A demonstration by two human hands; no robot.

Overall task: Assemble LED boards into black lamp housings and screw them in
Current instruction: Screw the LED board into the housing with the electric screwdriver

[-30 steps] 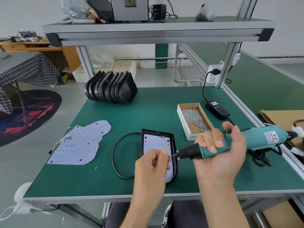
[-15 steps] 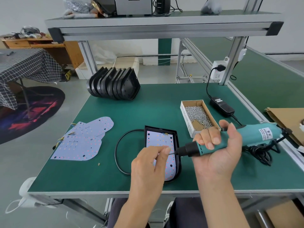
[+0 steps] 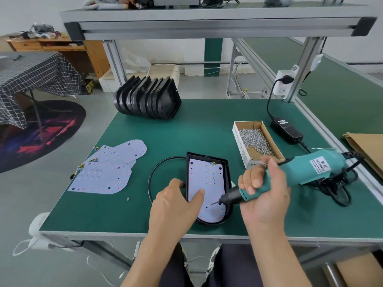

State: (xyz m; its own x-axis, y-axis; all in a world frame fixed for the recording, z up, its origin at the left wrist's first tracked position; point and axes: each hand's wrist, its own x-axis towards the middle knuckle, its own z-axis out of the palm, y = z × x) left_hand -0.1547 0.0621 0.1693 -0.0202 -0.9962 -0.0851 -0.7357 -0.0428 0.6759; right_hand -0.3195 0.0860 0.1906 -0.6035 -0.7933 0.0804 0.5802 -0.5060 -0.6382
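Green-topped workbench [image 3: 186,129] under an aluminium shelf frame. Right hand [image 3: 267,195] wrapped around a teal electric screwdriver [image 3: 290,177], fingers curled over the barrel, bit tip angled down and left onto the LED board [image 3: 207,187], with a small screw at the tip. Left hand [image 3: 176,206] resting on the left edge of the black lamp housing [image 3: 227,172], fingers straight, forefinger pressing flat on the board, thumb outside the rim. Board seated inside the housing, directly between the two hands. Black cable loop [image 3: 157,168] curving out just left of the left hand. Further left of that hand, loose LED boards [image 3: 107,172] overlapping in a fan. Beyond the right hand, an open cardboard box of screws [image 3: 255,139]; past it, a black power adapter [image 3: 287,130]. Far beyond the left hand, a row of empty housings [image 3: 147,98] stacked on edge.
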